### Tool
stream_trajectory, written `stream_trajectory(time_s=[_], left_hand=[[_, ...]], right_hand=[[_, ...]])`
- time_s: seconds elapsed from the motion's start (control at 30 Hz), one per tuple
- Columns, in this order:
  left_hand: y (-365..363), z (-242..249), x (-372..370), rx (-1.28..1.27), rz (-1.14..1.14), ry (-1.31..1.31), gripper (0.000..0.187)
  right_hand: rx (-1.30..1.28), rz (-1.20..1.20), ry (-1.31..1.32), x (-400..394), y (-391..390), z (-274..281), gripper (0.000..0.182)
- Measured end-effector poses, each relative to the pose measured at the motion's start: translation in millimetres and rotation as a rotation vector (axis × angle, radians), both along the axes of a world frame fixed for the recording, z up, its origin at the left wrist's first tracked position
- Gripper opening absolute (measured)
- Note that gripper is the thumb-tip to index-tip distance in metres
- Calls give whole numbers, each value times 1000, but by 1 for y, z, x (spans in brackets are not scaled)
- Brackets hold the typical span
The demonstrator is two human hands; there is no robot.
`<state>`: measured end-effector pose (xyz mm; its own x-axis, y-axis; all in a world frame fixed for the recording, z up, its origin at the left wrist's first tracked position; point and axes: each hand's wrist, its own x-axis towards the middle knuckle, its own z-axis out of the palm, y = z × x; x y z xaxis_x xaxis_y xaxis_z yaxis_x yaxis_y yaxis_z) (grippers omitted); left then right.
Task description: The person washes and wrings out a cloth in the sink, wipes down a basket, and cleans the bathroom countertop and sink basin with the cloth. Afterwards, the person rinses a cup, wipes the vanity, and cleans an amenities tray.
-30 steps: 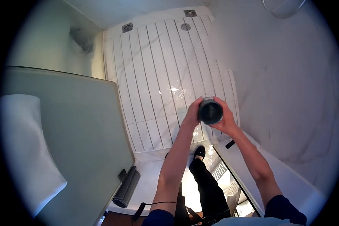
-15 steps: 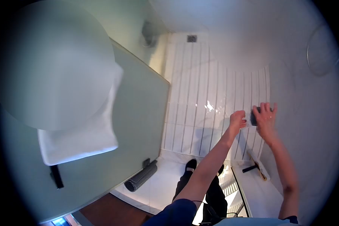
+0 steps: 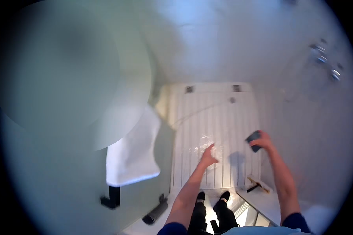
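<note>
My right hand [image 3: 264, 140] grips a dark, rectangular sponge-like pad [image 3: 254, 141] near the right wall, above the floor's right edge. Out over the wet white floor [image 3: 196, 168], my left hand [image 3: 209, 157] has its thumb and fingers apart and holds nothing. Water glints on the floor slats close to it. Below my right hand, a squeegee-like tool [image 3: 259, 186] with a black handle and a yellowish edge lies by the right wall.
A frosted glass panel [image 3: 143, 199] stands at the left, with a white towel [image 3: 131, 164] hanging over it. A dark rolled mat [image 3: 155, 212] lies beside its lower edge. Shower fittings [image 3: 323, 58] project from the right wall. Drains [image 3: 189, 89] sit at the far floor edge.
My view has tilted up, showing the far floor and wall fittings. My hands have separated: the left moved leftward and spread, while the right lifted the pad off the right side.
</note>
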<state>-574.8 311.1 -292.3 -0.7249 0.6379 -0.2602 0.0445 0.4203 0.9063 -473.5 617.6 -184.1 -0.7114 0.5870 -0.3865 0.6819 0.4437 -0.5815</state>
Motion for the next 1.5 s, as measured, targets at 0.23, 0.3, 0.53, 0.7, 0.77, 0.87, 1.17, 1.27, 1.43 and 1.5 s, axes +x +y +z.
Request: stream_trajectory(time_s=[0.23,0.3,0.53,0.7,0.77,0.87,1.17,1.27,1.43,1.5], left_hand=[[-35,84,13,-433,66,176,54],[-42,103,30,-619,-106,275,115],[-114,-2,30,-432,-108,-18,88],[-164,65,109,-444,-51,-519,50],[-203,63,124,-366,-140,-780,26],[-238,61,176,-425,-246,-809,26],[-252,95,332,-546,-649,-564,28],[-246,99,357,-561,-768,-512,29],[-236,94,376,-565,-918,-450,31],[-227,88,379,-555,-973,-431,32]], right_hand=[[288,-18,-281,48,-135,44,93],[216,-117,-228,78,-178,59,84],[-105,-290,513,255,-290,90,81],[-176,-618,582,400,-334,174,80],[-50,-778,563,450,-334,196,82],[195,-1006,558,534,-313,223,81],[339,-1142,686,660,-225,191,87],[214,-952,669,678,-213,204,86],[694,-982,648,741,-152,204,57],[830,-924,507,746,-102,203,56]])
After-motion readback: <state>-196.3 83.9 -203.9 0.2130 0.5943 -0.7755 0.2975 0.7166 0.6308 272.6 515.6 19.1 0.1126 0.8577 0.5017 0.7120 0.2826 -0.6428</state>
